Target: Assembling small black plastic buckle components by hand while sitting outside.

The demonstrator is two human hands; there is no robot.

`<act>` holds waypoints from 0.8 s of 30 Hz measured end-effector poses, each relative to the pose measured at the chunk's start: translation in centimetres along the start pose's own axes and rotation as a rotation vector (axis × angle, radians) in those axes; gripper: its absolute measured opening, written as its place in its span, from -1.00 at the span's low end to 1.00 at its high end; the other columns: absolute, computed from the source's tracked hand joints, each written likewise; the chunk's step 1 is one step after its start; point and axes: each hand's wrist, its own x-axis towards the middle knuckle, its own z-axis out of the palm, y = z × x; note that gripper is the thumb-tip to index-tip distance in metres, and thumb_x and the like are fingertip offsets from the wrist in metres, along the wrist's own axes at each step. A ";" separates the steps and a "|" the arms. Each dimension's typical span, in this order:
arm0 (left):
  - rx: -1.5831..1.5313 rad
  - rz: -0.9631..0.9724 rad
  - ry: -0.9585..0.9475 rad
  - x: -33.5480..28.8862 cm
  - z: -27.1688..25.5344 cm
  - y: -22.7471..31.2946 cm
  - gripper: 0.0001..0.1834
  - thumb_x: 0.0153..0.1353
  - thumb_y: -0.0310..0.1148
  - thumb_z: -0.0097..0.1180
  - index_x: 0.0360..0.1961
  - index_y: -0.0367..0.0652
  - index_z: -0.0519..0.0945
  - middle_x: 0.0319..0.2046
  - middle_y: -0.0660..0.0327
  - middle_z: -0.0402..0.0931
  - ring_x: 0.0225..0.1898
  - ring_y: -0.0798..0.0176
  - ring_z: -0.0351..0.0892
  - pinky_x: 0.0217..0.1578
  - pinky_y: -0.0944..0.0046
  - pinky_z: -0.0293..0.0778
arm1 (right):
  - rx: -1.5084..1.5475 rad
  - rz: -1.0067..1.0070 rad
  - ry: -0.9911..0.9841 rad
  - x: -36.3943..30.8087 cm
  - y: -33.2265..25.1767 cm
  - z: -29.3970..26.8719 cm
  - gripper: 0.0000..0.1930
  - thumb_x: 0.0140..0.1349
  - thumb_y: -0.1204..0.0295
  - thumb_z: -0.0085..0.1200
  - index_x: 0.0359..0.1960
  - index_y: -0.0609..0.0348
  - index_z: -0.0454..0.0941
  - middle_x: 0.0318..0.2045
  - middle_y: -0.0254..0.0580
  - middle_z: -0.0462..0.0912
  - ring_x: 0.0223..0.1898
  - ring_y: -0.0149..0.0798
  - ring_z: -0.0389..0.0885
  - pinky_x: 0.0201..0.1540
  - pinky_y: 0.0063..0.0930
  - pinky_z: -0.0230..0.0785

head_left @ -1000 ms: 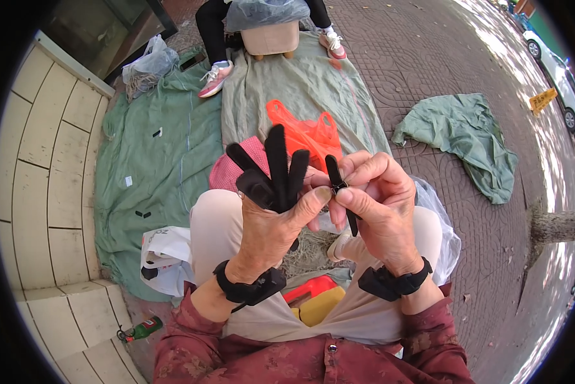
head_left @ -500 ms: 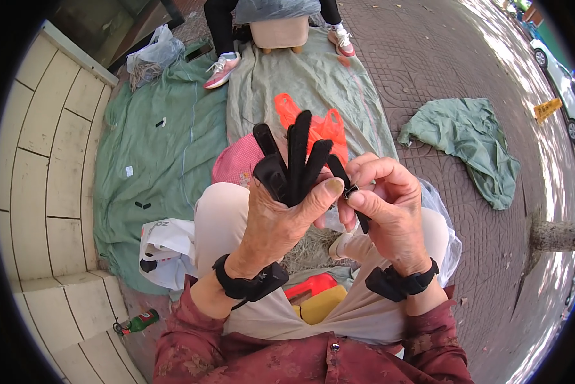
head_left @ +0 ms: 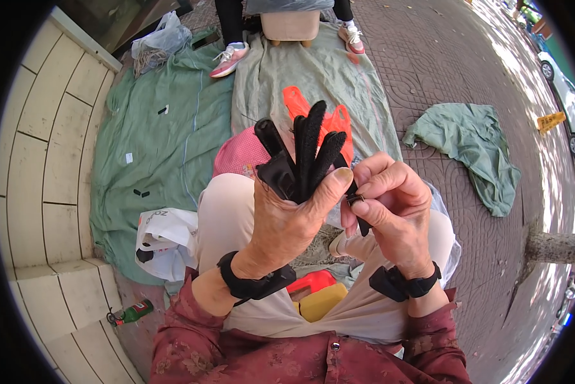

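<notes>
My left hand (head_left: pixel 291 227) is closed around a fanned bundle of black straps (head_left: pixel 310 150), several of them fuzzy like hook-and-loop strap. A smooth, rounded black piece (head_left: pixel 276 178) sits at the bundle's left side. Between my two hands runs one more narrow black strap (head_left: pixel 364 226), its lower end hanging below my right fingers. My right hand (head_left: pixel 396 201) pinches it at a small dark, shiny buckle (head_left: pixel 355 199) with thumb and fingertips. The left thumb lies close beside that strap. My palm hides the bundle's lower ends.
Green cloths (head_left: pixel 153 147) cover the ground ahead, with small black pieces (head_left: pixel 141 192) lying on them. A red plastic bag (head_left: pixel 343 121) and a pink checked cloth (head_left: pixel 239 152) lie beyond my knees. A green bottle (head_left: pixel 135 311) lies at left; another person's shoe (head_left: pixel 230 60) shows ahead.
The whole view has shifted slightly. Both hands keep the same grips, and the bundle has tilted a little to the right; the right fingers have moved slightly at the buckle.
</notes>
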 end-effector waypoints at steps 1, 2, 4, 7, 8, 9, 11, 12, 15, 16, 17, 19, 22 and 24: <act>-0.022 0.001 0.004 0.0 0.0 -0.1 -0.73 0.20 -0.51 0.23 -0.09 -0.29 0.51 -0.42 0.35 0.50 -0.44 0.52 0.48 -0.50 0.43 0.44 | 0.002 -0.003 0.009 0.0 0.0 0.1 -0.85 0.15 0.79 0.13 -0.30 0.35 0.47 -0.19 -0.08 0.44 -0.34 -0.27 0.66 -0.37 -0.48 0.59; -0.023 0.001 0.005 0.0 0.1 -0.1 -0.73 0.20 -0.51 0.23 -0.09 -0.29 0.51 -0.42 0.35 0.50 -0.44 0.52 0.48 -0.50 0.43 0.44 | 0.003 -0.006 0.017 0.0 0.0 0.1 -0.84 0.14 0.79 0.12 -0.30 0.35 0.46 -0.20 -0.09 0.43 -0.34 -0.28 0.66 -0.37 -0.48 0.60; -0.102 -0.020 0.009 -0.1 0.2 0.1 -0.70 0.21 -0.50 0.23 -0.04 -0.29 0.52 -0.40 0.36 0.51 -0.44 0.53 0.47 -0.50 0.45 0.41 | -0.013 -0.030 0.019 -0.1 0.1 0.3 -0.85 0.15 0.79 0.12 -0.30 0.36 0.46 -0.20 -0.09 0.42 -0.35 -0.29 0.65 -0.37 -0.49 0.60; -0.053 0.007 0.033 -0.1 0.1 -0.2 -0.70 0.21 -0.49 0.24 -0.03 -0.29 0.54 -0.37 0.36 0.52 -0.46 0.55 0.44 -0.54 0.47 0.36 | -0.042 -0.080 0.016 -0.1 0.3 0.5 -0.85 0.15 0.80 0.11 -0.30 0.36 0.47 -0.20 -0.08 0.42 -0.36 -0.29 0.64 -0.37 -0.49 0.61; -0.053 0.007 0.034 -0.1 0.1 -0.2 -0.70 0.21 -0.49 0.24 -0.03 -0.29 0.54 -0.37 0.36 0.52 -0.46 0.55 0.44 -0.54 0.47 0.36 | -0.056 -0.106 0.011 -0.2 0.4 0.6 -0.85 0.15 0.80 0.11 -0.30 0.36 0.47 -0.19 -0.07 0.42 -0.36 -0.30 0.64 -0.37 -0.49 0.61; -0.049 0.029 0.042 -0.1 0.1 -0.2 -0.72 0.21 -0.48 0.24 -0.05 -0.28 0.55 -0.39 0.36 0.52 -0.48 0.56 0.43 -0.56 0.48 0.33 | -0.055 -0.106 0.011 -0.2 0.4 0.7 -0.85 0.15 0.80 0.11 -0.30 0.36 0.47 -0.19 -0.07 0.42 -0.36 -0.30 0.64 -0.37 -0.49 0.61; -0.045 0.049 0.050 -0.1 0.2 -0.2 -0.74 0.22 -0.48 0.24 -0.07 -0.28 0.56 -0.41 0.37 0.52 -0.50 0.57 0.41 -0.58 0.49 0.30 | -0.061 -0.107 0.031 -0.2 0.4 0.7 -0.85 0.16 0.80 0.10 -0.30 0.36 0.47 -0.18 -0.07 0.42 -0.37 -0.29 0.64 -0.36 -0.47 0.61; -0.043 0.032 0.061 -0.2 0.4 0.1 -0.83 0.22 -0.44 0.25 -0.20 -0.21 0.54 -0.50 0.39 0.47 -0.57 0.56 0.36 -0.59 0.48 0.25 | -0.062 -0.107 0.031 -0.2 0.5 0.8 -0.85 0.16 0.80 0.10 -0.30 0.36 0.47 -0.18 -0.07 0.42 -0.37 -0.29 0.64 -0.36 -0.47 0.61; -0.049 0.017 0.081 -0.3 0.5 0.3 -0.87 0.22 -0.40 0.26 -0.33 -0.15 0.52 -0.58 0.40 0.41 -0.63 0.55 0.31 -0.60 0.47 0.21 | 0.038 -0.054 0.055 -0.2 0.5 1.0 -0.85 0.16 0.80 0.10 -0.30 0.35 0.46 -0.17 -0.07 0.43 -0.37 -0.27 0.64 -0.34 -0.44 0.61; -0.058 0.018 0.087 -0.3 0.6 0.3 -0.87 0.22 -0.40 0.25 -0.33 -0.15 0.52 -0.59 0.40 0.41 -0.63 0.55 0.31 -0.60 0.47 0.21 | 0.045 -0.058 0.057 -0.2 0.4 1.0 -0.85 0.16 0.80 0.10 -0.29 0.35 0.46 -0.18 -0.07 0.43 -0.37 -0.27 0.64 -0.33 -0.43 0.61; -0.058 0.017 0.087 -0.2 0.4 0.3 -0.87 0.22 -0.40 0.25 -0.33 -0.15 0.52 -0.59 0.40 0.41 -0.63 0.55 0.31 -0.60 0.47 0.21 | 0.052 -0.063 0.059 -0.2 0.4 1.0 -0.85 0.16 0.79 0.10 -0.29 0.36 0.47 -0.18 -0.08 0.43 -0.37 -0.26 0.64 -0.33 -0.43 0.61; -0.038 0.012 0.007 0.1 -0.2 0.2 -0.88 0.23 -0.47 0.23 -0.25 -0.26 0.59 -0.52 0.39 0.52 -0.55 0.59 0.43 -0.59 0.50 0.30 | 0.056 -0.047 0.051 -0.1 0.4 0.8 -0.85 0.16 0.79 0.10 -0.27 0.36 0.47 -0.17 -0.08 0.43 -0.37 -0.26 0.64 -0.33 -0.43 0.60; -0.058 0.005 0.004 0.2 -0.1 -0.1 -0.90 0.23 -0.46 0.22 -0.28 -0.26 0.59 -0.54 0.39 0.52 -0.54 0.56 0.44 -0.57 0.49 0.34 | 0.048 -0.019 0.041 -0.1 0.3 0.5 -0.85 0.16 0.78 0.10 -0.25 0.38 0.49 -0.15 -0.07 0.43 -0.35 -0.26 0.65 -0.33 -0.45 0.59; -0.031 0.012 0.011 0.1 -0.1 0.0 -0.88 0.23 -0.47 0.22 -0.25 -0.27 0.58 -0.52 0.38 0.52 -0.52 0.55 0.45 -0.55 0.48 0.36 | 0.037 -0.008 0.041 -0.2 0.3 0.5 -0.85 0.17 0.78 0.11 -0.24 0.38 0.49 -0.13 -0.07 0.44 -0.33 -0.25 0.66 -0.33 -0.46 0.59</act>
